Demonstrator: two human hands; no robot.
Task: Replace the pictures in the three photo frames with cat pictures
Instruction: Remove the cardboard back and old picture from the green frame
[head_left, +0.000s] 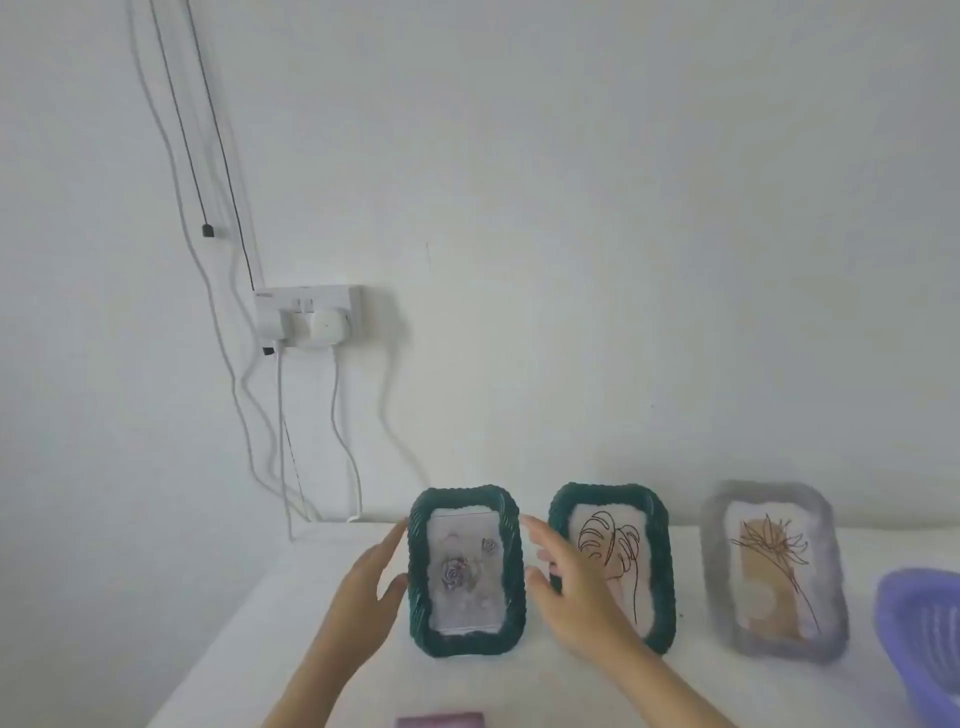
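Green frame (467, 569), a rose picture in it, stands upright between your two palms. Left hand (363, 592): fingers straight, thumb apart, at the frame's edge; contact is too blurred to call. Right hand (576, 587): spread wide, just off the opposite edge, nothing held. You bracket both sides, presumably so the frame lifts level without tipping. Behind your right hand stands the second green frame (618, 540), and beyond that the grey frame (774, 571). No cat pictures are in yet, so judge the task at its start.
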